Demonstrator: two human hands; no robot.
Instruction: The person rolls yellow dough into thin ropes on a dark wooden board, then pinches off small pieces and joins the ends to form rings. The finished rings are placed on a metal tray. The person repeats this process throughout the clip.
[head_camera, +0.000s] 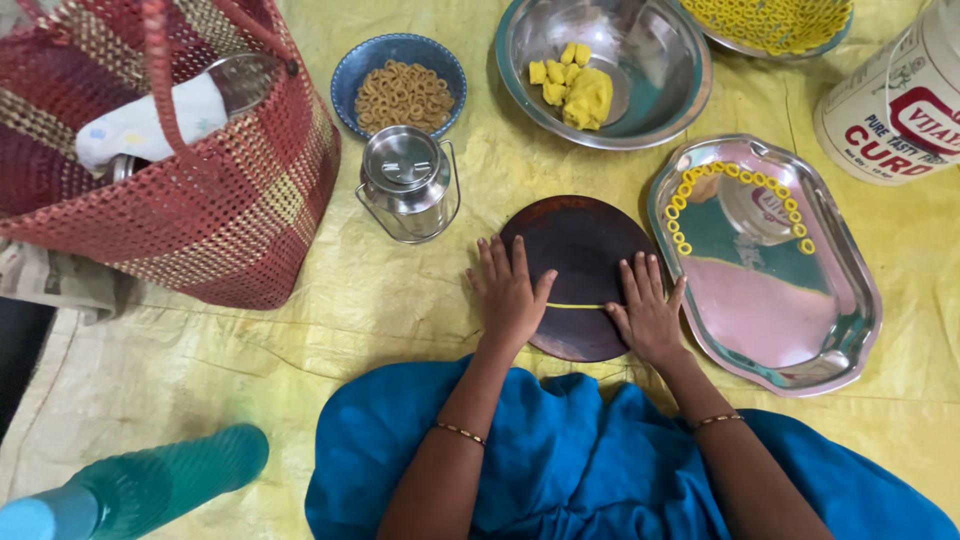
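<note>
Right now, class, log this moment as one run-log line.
left hand: flat on dough strand | right hand: flat on strand | surface: round wooden board | nearby: steel tray holding dough rings

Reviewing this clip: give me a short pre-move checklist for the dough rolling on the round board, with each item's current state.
1. Both hands flat on the dough strand: left hand and right hand press its ends: ok.
2. Dough strand lies wholly on the dark round board: ok.
3. Strand unbroken under the palms: cannot tell, hidden.
4. Steel tray has bare room beside its yellow rings: ok.
5. More yellow dough waits in the steel bowl: ok.
6. Small steel can stands off the board: ok.
</note>
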